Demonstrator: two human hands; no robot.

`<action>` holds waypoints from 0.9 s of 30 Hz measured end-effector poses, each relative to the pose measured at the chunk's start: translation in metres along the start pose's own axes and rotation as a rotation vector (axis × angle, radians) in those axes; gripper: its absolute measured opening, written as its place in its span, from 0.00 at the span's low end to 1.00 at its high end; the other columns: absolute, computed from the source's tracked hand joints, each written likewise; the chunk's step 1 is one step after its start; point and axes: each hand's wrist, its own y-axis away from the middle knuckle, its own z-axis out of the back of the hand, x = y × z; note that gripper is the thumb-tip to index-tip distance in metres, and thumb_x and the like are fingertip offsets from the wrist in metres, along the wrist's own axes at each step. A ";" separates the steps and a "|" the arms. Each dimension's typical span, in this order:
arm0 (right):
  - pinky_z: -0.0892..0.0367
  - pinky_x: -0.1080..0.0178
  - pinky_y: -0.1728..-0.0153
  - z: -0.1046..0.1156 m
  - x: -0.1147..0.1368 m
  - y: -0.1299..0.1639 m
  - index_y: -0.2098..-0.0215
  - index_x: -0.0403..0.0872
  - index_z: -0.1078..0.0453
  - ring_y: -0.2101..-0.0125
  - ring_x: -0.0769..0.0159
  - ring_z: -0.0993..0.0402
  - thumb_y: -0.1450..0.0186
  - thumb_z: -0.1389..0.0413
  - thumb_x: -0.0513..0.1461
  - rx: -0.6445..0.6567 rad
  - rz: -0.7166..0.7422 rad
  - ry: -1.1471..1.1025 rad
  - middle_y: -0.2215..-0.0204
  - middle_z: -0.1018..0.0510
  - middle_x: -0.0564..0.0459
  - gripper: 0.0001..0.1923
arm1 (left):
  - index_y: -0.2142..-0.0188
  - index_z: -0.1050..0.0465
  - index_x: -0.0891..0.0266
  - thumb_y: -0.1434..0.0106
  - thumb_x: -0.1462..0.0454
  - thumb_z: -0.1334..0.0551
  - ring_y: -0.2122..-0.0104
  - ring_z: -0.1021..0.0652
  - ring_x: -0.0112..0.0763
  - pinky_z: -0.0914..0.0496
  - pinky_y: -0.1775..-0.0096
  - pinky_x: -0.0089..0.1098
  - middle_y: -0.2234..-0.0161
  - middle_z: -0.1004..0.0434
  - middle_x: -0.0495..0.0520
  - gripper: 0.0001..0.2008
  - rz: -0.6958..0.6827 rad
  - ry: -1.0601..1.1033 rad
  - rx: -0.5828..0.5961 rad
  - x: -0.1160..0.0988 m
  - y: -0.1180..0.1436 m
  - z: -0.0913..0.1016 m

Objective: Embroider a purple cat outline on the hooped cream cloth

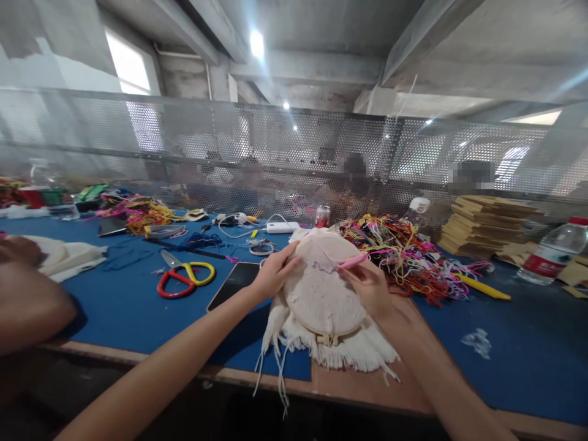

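Over hoop (327,337), right fingers (359,282) seemingly bent

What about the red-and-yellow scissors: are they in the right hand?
No, the scissors lie on the blue tabletop, while the right hand holds a pink tool.

A bottle (551,252) stands at the frame's far right, near a brown stack (480,223); a can (323,216) (partly red) sits near the centre, before a metal screen (294,144).
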 end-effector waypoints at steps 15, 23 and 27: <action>0.27 0.61 0.71 0.007 0.013 0.004 0.63 0.46 0.35 0.74 0.63 0.24 0.38 0.49 0.49 -0.075 -0.140 -0.062 0.73 0.24 0.50 0.14 | 0.42 0.42 0.64 0.36 0.56 0.50 0.51 0.29 0.39 0.40 0.47 0.36 0.47 0.31 0.57 0.25 -0.021 0.006 0.022 0.004 -0.003 0.000; 0.26 0.63 0.72 0.003 0.007 0.005 0.61 0.47 0.38 0.75 0.65 0.24 0.36 0.50 0.48 -0.126 -0.138 -0.120 0.73 0.24 0.52 0.13 | 0.42 0.42 0.62 0.36 0.56 0.50 0.52 0.29 0.38 0.39 0.48 0.38 0.49 0.30 0.57 0.24 -0.017 0.000 0.027 0.006 -0.004 -0.001; 0.26 0.63 0.72 0.002 0.007 0.005 0.61 0.47 0.38 0.75 0.66 0.24 0.36 0.50 0.47 -0.125 -0.130 -0.144 0.73 0.25 0.53 0.12 | 0.42 0.42 0.62 0.36 0.56 0.50 0.53 0.28 0.38 0.38 0.50 0.38 0.50 0.29 0.57 0.24 -0.009 -0.016 0.027 0.007 -0.004 -0.001</action>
